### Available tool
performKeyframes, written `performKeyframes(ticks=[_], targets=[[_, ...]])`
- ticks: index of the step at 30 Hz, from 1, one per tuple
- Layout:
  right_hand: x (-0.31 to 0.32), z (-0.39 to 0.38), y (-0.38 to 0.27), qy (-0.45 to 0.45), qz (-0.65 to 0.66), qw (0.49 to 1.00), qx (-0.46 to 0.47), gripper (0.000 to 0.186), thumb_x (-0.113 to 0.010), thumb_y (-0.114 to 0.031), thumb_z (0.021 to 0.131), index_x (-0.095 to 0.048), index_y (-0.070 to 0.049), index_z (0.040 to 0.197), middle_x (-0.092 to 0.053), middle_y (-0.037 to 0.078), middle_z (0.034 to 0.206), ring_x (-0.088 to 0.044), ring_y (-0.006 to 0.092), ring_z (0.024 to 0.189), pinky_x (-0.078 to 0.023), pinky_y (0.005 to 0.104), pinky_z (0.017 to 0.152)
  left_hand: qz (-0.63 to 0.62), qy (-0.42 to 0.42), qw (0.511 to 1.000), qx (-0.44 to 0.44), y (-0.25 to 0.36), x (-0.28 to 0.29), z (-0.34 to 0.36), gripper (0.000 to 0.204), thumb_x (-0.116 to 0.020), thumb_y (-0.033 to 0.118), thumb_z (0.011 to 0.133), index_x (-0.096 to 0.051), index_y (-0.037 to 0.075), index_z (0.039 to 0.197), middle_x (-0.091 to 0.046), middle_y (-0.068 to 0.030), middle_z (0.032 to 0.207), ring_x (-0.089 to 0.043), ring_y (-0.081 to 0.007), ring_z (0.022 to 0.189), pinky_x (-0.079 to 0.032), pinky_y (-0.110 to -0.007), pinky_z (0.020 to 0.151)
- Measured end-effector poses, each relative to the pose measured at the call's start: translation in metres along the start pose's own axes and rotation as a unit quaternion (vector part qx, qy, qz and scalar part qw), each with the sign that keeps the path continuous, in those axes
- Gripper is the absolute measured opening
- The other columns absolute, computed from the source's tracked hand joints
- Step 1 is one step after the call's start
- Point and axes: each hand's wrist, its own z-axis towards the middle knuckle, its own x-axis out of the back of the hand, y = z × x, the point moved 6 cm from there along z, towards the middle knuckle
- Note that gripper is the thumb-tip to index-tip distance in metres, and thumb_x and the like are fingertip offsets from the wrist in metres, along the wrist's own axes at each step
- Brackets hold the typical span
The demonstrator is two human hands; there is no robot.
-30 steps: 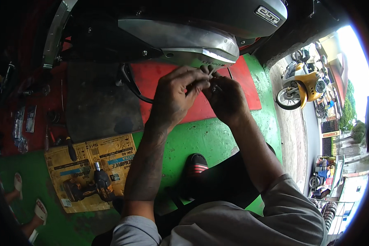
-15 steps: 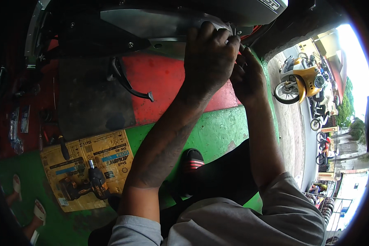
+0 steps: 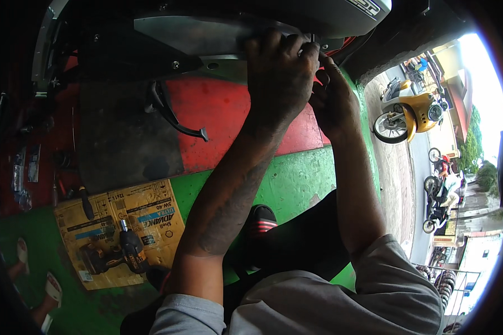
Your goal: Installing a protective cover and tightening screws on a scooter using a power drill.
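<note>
Both my hands are at the lower edge of a motorcycle's dark body panel (image 3: 190, 33). My left hand (image 3: 279, 75) is closed at the panel's right end, knuckles up, its fingertips bent round something small I cannot make out. Just to the right and slightly lower, my right hand (image 3: 335, 103) is closed, with thumb and fingers curled together close to the left fingertips. What it pinches is hidden. Above the fingers shows a short, thin metal piece (image 3: 313, 39), too small to name. A silver bolt (image 3: 325, 47) sits beside it on the panel.
A cordless impact driver (image 3: 131, 245) with a socket lies on flattened cardboard (image 3: 167, 195) at lower left, a screwdriver (image 3: 86, 202) near it. A side stand (image 3: 179, 120) hangs below the motorcycle. Someone's sandalled foot (image 3: 53, 287) is at far left. Parked motorcycles (image 3: 408, 117) line the street.
My hands have shifted slightly left, the left one also a little lower, and remain closed at the panel edge. On the street, a motorcycle with a rider has come into view.
</note>
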Motion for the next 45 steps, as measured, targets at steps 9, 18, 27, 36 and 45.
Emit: performKeyframes(ticks=[9, 18, 27, 36, 45], targets=[[0.000, 0.008, -0.003, 0.039, -0.009, 0.998, 0.043, 0.037, -0.063, -0.025, 0.104, -0.062, -0.006, 0.135, -0.050, -0.005, 0.088, -0.042, 0.0025, 0.066, -0.033, 0.0202, 0.053, 0.023, 0.040, 0.999, 0.020, 0.002, -0.001, 0.019, 0.022, -0.081, 0.019, 0.081, -0.073, 0.013, 0.101, -0.066, -0.0029, 0.102, -0.061, -0.0254, 0.101, -0.044, -0.048, 0.088], [-0.011, 0.020, -0.012, 0.055, -0.159, 0.976, 0.138, 0.037, -0.076, -0.031, 0.096, -0.067, -0.005, 0.119, -0.054, -0.005, 0.081, -0.042, 0.0017, 0.060, -0.033, 0.0201, 0.050, -0.093, -0.064, 0.992, 0.064, -0.022, 0.050, -0.038, 0.016, -0.084, 0.018, 0.080, -0.076, 0.016, 0.094, -0.064, 0.0029, 0.083, -0.059, -0.0188, 0.088, -0.043, -0.039, 0.085], [-0.036, -0.031, 0.037, 0.028, -0.146, 0.982, 0.114, 0.038, -0.064, -0.020, 0.098, -0.056, -0.003, 0.131, -0.056, 0.007, 0.107, -0.053, 0.0108, 0.077, -0.046, 0.0239, 0.060, -0.316, -0.108, 0.908, 0.254, -0.056, 0.087, -0.092, 0.013, -0.077, 0.004, 0.090, -0.074, 0.005, 0.102, -0.068, -0.0028, 0.094, -0.063, -0.0103, 0.075, -0.050, -0.028, 0.063], [-0.075, -0.055, 0.117, -0.033, 0.199, 0.947, -0.251, 0.038, -0.059, -0.016, 0.094, -0.055, 0.003, 0.126, -0.063, 0.017, 0.118, -0.063, 0.0314, 0.119, -0.052, 0.0422, 0.105, -0.306, -0.259, 0.880, 0.252, -0.096, 0.113, -0.113, 0.026, -0.077, 0.007, 0.091, -0.073, 0.003, 0.116, -0.068, -0.0055, 0.095, -0.067, -0.0142, 0.080, -0.057, -0.029, 0.072], [-0.071, -0.024, 0.137, -0.294, -0.586, 0.753, 0.053, 0.038, -0.062, -0.010, 0.097, -0.059, -0.001, 0.133, -0.060, 0.018, 0.144, -0.058, 0.0195, 0.132, -0.049, 0.0297, 0.105, -0.342, -0.195, 0.872, 0.290, -0.129, 0.082, -0.151, 0.016, -0.073, 0.006, 0.093, -0.075, 0.002, 0.108, -0.074, -0.0079, 0.090, -0.074, -0.0179, 0.087, -0.060, -0.031, 0.078]])
